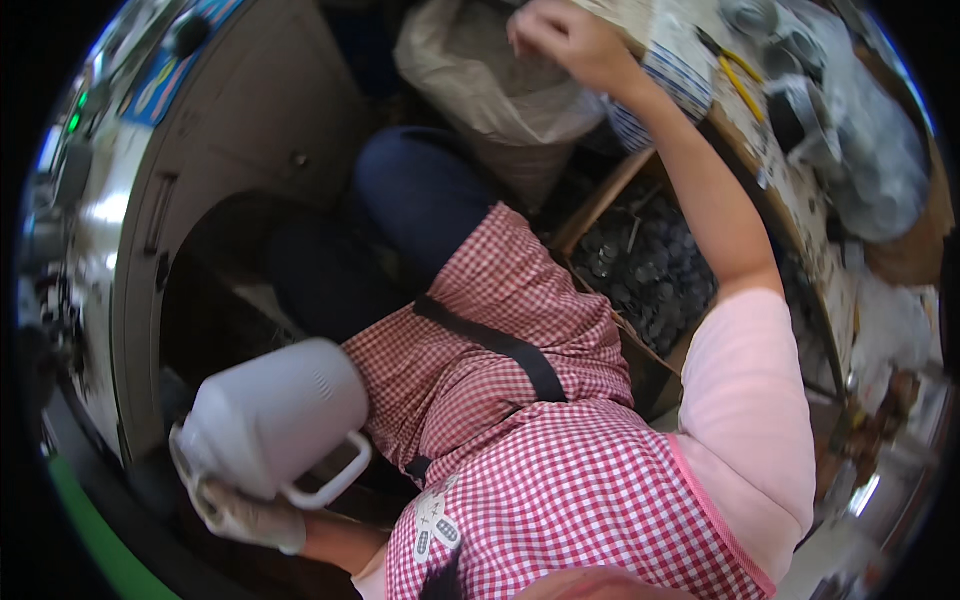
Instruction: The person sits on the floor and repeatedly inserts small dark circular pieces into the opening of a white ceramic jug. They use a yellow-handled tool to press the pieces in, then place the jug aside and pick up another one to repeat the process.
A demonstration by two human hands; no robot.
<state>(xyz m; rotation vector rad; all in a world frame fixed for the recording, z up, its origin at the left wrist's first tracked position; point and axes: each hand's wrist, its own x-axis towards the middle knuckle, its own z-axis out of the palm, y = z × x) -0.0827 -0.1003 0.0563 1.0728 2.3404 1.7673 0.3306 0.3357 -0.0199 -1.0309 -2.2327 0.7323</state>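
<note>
At the lower left, my left hand (245, 515), in a pale glove, grips a white plastic jug (285, 405). The jug lies tilted on its side next to my lap, its loop handle facing my body. The hand is at the jug's narrower end, and some of the fingers are behind it. Up at the top, my bare right hand (565, 40) is over the mouth of a whitish woven sack (440, 60). Its fingers are curled and slightly blurred; anything inside them cannot be made out.
Right of my lap, an open wooden drawer (645, 265) holds many small dark and clear discs. Yellow-handled pliers (740, 88) lie on the worn bench to the right, near a plastic bag (875, 170) and metal cups. A grey cabinet (225, 130) stands at left.
</note>
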